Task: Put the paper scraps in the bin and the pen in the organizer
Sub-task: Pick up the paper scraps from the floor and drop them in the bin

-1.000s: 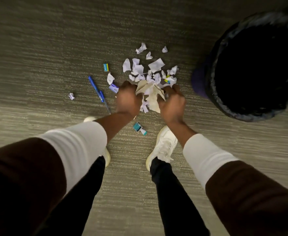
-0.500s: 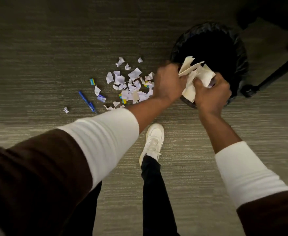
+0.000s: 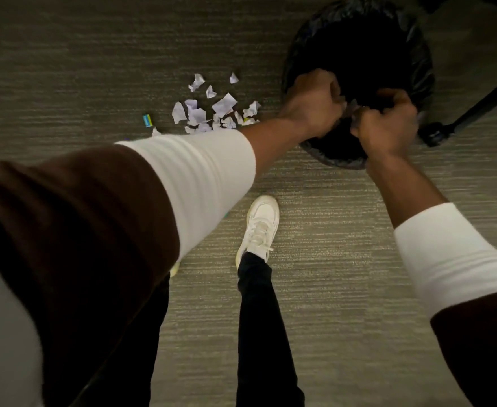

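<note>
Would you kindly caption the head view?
Both hands over the black-lined bin; white paper scraps on grey carpet.

Both arms wear a dark brown outer sleeve over a long white ribbed undersleeve ending on the forearm. The legs have slim black trousers, and the foot has a white lace-up sneaker

Scraps still on the carpet, bin beside them.

A loose pile of torn white paper scraps lies on the grey carpet, a few pieces apart at its far edge and some hidden under my left sleeve. Just right of the pile stands the bin, round, lined with a crinkled black bag, its mouth open and dark. I cannot see the pen.
</note>
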